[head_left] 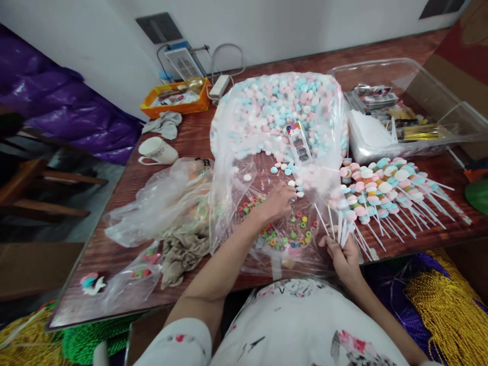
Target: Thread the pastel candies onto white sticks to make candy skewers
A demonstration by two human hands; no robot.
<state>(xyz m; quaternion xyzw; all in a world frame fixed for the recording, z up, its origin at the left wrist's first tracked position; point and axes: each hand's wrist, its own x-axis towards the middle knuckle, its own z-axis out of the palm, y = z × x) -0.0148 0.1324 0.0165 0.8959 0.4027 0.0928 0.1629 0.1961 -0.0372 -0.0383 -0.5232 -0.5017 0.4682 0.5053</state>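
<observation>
One glossy purple bundle (68, 107) is seen at far left, at about ten o'clock as read from the left hand (281, 202). At eight o'clock, a small pink, blue and white piece (91, 282) is placed near the table's edge. A white mug (157, 152) is set at ten o'clock, with a grey cloth (168, 125) and an orange tray (175, 108) found beyond it. At nine o'clock a crumpled clear bag (152, 203) is spread, and a beige cloth (186, 256) is bunched at eight.

Pastel candies, pink, blue and white, are held in a large clear bag (244, 137) at twelve o'clock; a printed packet (298, 142) is laid upon it. The left hand's fingers are curled beside loose pastel candies (282, 168); whether any is pinched cannot be told. Ring-shaped pieces (305, 236) are scattered around five o'clock.

At four o'clock, several white sticks (341, 231) are gripped in the right hand (344, 254), thumb closed against fingers. Skewered candies (385, 188) are heaped at three o'clock, their sticks pointed mostly toward four. At two o'clock, packets and other items are contained in a clear plastic tub (381, 152).
</observation>
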